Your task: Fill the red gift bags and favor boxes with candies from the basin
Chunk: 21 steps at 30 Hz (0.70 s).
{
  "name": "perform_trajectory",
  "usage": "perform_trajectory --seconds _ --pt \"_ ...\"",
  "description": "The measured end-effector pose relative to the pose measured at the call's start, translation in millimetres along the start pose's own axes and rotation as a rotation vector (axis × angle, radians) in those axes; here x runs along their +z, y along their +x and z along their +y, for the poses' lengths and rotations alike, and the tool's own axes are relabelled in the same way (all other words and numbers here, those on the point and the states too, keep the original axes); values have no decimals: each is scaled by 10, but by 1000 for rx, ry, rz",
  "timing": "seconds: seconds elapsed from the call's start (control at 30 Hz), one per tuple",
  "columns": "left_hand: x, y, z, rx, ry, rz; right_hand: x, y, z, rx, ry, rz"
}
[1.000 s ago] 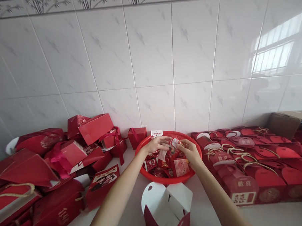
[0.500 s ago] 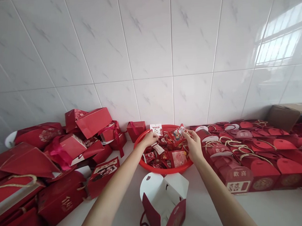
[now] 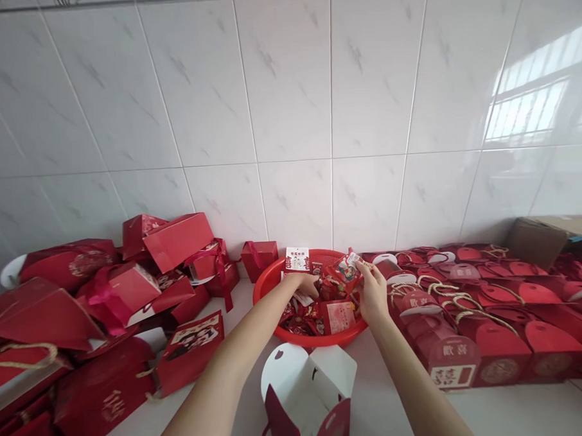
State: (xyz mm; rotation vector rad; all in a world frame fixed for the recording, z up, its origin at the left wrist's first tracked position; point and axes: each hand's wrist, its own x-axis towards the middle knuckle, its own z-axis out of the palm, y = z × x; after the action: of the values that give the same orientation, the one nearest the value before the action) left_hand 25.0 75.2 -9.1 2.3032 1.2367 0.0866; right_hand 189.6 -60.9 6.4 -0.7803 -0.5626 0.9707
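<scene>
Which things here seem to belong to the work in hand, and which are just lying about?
In use:
right hand, holding a packet
left hand, reaching into the basket
other packets in the basket
open box in front, probably

Lying about:
jumbled boxes, left
rows of boxes, right
small ribboned box by the basket
cardboard box, far right

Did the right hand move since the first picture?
Yes. The right hand has moved right, closer to the rows of red boxes, which are in the same place.
</scene>
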Motion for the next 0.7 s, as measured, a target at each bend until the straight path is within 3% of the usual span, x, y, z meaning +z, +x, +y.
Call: perform_trajectory --seconds 0.27,0.53,0.6,0.7 --pt "-34 -19 90 26 -138 -162 5 58 38 4 -15 30" --pt "-257 -287 197 73 -350 -480 6 68 41 -9 47 47" --pt "-286 -333 165 82 -406 -479 11 62 30 -2 68 50" --pt "-282 -346 71 62 -455 -387 22 52 16 -1 86 54"
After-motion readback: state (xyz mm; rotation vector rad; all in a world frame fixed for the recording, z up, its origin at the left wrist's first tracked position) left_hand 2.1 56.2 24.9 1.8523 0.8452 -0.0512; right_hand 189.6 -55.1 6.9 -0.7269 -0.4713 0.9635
